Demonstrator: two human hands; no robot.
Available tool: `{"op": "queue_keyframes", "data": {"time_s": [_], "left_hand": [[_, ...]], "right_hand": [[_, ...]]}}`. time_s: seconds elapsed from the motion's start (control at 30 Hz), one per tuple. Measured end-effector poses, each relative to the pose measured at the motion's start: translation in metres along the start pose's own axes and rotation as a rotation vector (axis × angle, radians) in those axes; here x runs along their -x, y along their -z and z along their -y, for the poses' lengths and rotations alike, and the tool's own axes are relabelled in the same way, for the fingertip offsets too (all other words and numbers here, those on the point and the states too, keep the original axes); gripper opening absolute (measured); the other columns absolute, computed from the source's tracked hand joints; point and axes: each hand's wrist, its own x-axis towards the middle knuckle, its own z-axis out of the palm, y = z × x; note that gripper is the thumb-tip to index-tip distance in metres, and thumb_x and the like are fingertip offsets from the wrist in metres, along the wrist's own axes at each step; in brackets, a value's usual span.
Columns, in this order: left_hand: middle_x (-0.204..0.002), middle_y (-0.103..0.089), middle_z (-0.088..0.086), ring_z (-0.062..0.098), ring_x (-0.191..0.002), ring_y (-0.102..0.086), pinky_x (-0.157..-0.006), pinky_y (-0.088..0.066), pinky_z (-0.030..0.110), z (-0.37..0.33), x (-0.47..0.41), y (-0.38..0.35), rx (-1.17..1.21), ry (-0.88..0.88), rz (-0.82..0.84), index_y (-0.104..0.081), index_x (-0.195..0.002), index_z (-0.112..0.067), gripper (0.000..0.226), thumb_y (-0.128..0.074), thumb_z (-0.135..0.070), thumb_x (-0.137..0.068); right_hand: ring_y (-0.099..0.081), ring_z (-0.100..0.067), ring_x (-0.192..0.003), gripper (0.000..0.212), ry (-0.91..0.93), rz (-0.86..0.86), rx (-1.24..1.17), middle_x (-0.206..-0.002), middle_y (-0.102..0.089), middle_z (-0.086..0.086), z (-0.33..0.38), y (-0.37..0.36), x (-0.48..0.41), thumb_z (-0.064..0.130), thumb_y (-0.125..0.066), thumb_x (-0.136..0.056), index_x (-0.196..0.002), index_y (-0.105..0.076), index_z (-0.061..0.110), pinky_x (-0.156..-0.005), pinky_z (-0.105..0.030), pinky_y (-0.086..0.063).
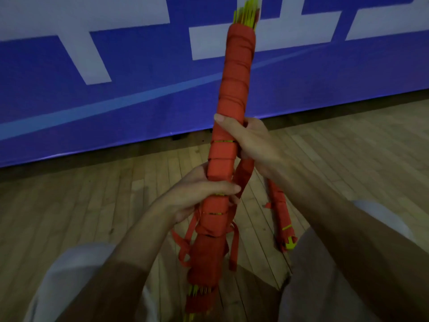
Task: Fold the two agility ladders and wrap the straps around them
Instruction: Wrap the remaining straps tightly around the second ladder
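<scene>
Both hands clasp the strap-wrapped ladder bundle (234, 73) above the floor (92, 205): left hand (199, 194) steadying low, right hand (250, 140) higher, probably tensioning the loose strap (234, 247). Second wrapped ladder (281, 210) lies on the floor.

Ahead of me stands a blue wall banner (58, 117) with large white block shapes (206, 43) and a pale blue line (130, 101) slanting across it. Under me runs a wooden plank floor (69, 205); the light is dim.
</scene>
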Motion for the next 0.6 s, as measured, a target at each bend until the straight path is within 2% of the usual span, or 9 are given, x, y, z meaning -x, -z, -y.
{"op": "queue_keyframes", "data": {"time_s": [0.07, 0.13, 0.2, 0.27, 0.33, 0.47, 0.5, 0.53, 0.6], "left_hand": [[-0.098, -0.072, 0.007, 0.018, -0.084, -0.070, -0.078, -0.058, 0.034, 0.006, -0.008, -0.005, -0.221, 0.025, -0.173, -0.058, -0.112, -0.020, 0.039, -0.077, -0.019, -0.078], [-0.101, -0.069, -0.002, 0.013, -0.085, -0.069, -0.082, -0.057, 0.038, 0.016, -0.016, -0.012, -0.377, 0.035, -0.341, -0.053, -0.115, -0.026, 0.047, -0.078, -0.031, -0.075], [-0.097, -0.067, -0.006, 0.013, -0.079, -0.068, -0.076, -0.058, 0.040, 0.025, -0.019, -0.021, -0.454, 0.028, -0.467, -0.048, -0.115, -0.026, 0.058, -0.081, -0.039, -0.069], [-0.094, -0.067, -0.007, 0.014, -0.073, -0.068, -0.068, -0.058, 0.035, 0.026, -0.021, -0.025, -0.462, 0.012, -0.521, -0.048, -0.112, -0.026, 0.058, -0.082, -0.036, -0.066], [-0.089, -0.067, -0.008, 0.012, -0.068, -0.066, -0.059, -0.054, 0.028, 0.019, -0.020, -0.023, -0.411, 0.012, -0.533, -0.052, -0.105, -0.027, 0.047, -0.081, -0.023, -0.068], [-0.076, -0.069, -0.003, 0.013, -0.060, -0.065, -0.056, -0.053, 0.027, 0.007, -0.013, -0.018, -0.101, 0.005, -0.491, -0.063, -0.098, -0.020, 0.038, -0.076, -0.002, -0.067], [-0.073, -0.069, -0.002, 0.013, -0.059, -0.064, -0.055, -0.053, 0.028, 0.004, -0.011, -0.020, -0.016, -0.015, -0.458, -0.064, -0.099, -0.016, 0.038, -0.074, 0.002, -0.068], [-0.069, -0.068, -0.002, 0.012, -0.056, -0.063, -0.054, -0.053, 0.028, 0.001, -0.008, -0.020, 0.062, -0.035, -0.430, -0.064, -0.100, -0.013, 0.037, -0.072, 0.006, -0.069], [-0.061, -0.066, -0.003, 0.013, -0.051, -0.061, -0.051, -0.053, 0.028, -0.003, -0.005, -0.014, 0.180, -0.048, -0.401, -0.063, -0.102, -0.011, 0.037, -0.070, 0.008, -0.070]], "right_hand": [[-0.053, 0.005, -0.042, 0.020, -0.015, -0.072, 0.020, -0.052, -0.057, 0.017, -0.002, 0.000, -0.002, 0.036, -0.075, -0.083, -0.077, -0.064, 0.021, -0.041, -0.011, -0.037], [-0.050, 0.005, -0.038, 0.022, -0.119, -0.101, 0.020, -0.054, -0.057, 0.014, -0.006, -0.001, -0.003, 0.039, -0.078, -0.079, -0.077, -0.065, 0.022, -0.037, -0.010, -0.035], [-0.043, 0.000, -0.033, 0.029, -0.240, -0.133, -0.024, -0.048, -0.051, 0.013, -0.013, -0.002, -0.005, 0.043, -0.080, -0.075, -0.073, -0.061, 0.022, -0.036, -0.014, -0.031], [-0.052, 0.000, -0.044, 0.032, -0.256, -0.171, -0.072, -0.054, -0.056, 0.012, -0.016, -0.003, -0.005, 0.045, -0.081, -0.073, -0.075, -0.061, 0.021, -0.042, -0.015, -0.035], [-0.063, -0.004, -0.066, 0.034, -0.213, -0.217, -0.034, -0.071, -0.065, 0.009, -0.016, -0.005, -0.004, 0.053, -0.077, -0.075, -0.080, -0.065, 0.022, -0.053, -0.018, -0.043], [-0.065, -0.006, -0.077, 0.058, -0.085, -0.246, 0.189, -0.080, -0.069, 0.006, -0.012, -0.004, -0.005, 0.076, -0.046, -0.083, -0.079, -0.065, 0.022, -0.076, -0.024, -0.051], [-0.063, -0.001, -0.073, 0.058, -0.021, -0.255, 0.256, -0.076, -0.066, 0.007, -0.011, -0.003, -0.005, 0.074, -0.040, -0.088, -0.074, -0.062, 0.023, -0.074, -0.016, -0.049], [-0.057, 0.006, -0.064, 0.053, 0.054, -0.253, 0.327, -0.069, -0.061, 0.009, -0.008, -0.004, -0.003, 0.067, -0.037, -0.094, -0.068, -0.056, 0.024, -0.064, -0.007, -0.043], [-0.051, 0.006, -0.050, 0.044, 0.210, -0.217, 0.439, -0.057, -0.053, 0.010, -0.005, -0.005, -0.001, 0.049, -0.038, -0.102, -0.065, -0.048, 0.027, -0.052, -0.007, -0.036]]}}
